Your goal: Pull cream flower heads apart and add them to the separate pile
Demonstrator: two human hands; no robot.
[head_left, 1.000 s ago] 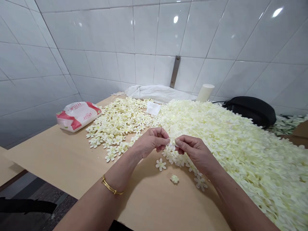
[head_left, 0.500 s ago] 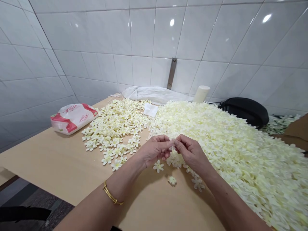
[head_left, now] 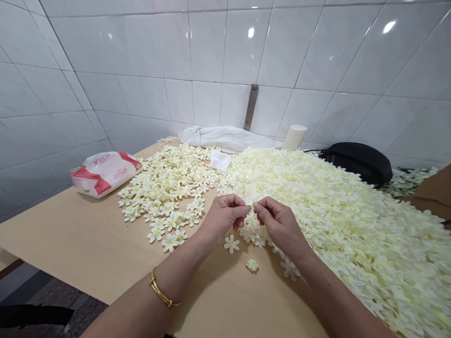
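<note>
My left hand point(head_left: 225, 215) and my right hand point(head_left: 277, 220) face each other above the near edge of a large heap of pale cream artificial flowers point(head_left: 338, 220). Thumb and forefinger are pinched together on both, with the fingertips a small gap apart. Whatever they hold is too small to make out against the pale heap. Below the hands, a single flower point(head_left: 231, 244) lies face up on the tabletop point(head_left: 225, 300). A small crumpled-looking flower point(head_left: 252, 265) sits near it. Another whitish flower point(head_left: 290, 269) rests beside my right forearm.
Left of the heap is a smaller spread of flowers point(head_left: 169, 188). A red-and-white tissue pack point(head_left: 107, 173) lies further left. Behind are a white paper piece point(head_left: 220, 160), a white plastic sack point(head_left: 225, 139), a cream cylinder point(head_left: 295, 137) and a black case point(head_left: 357, 162), near the tiled wall.
My fingertips, which were touching, have drawn slightly apart, with the left hand shifting a little to the left. The flowers on the table lie as before.
</note>
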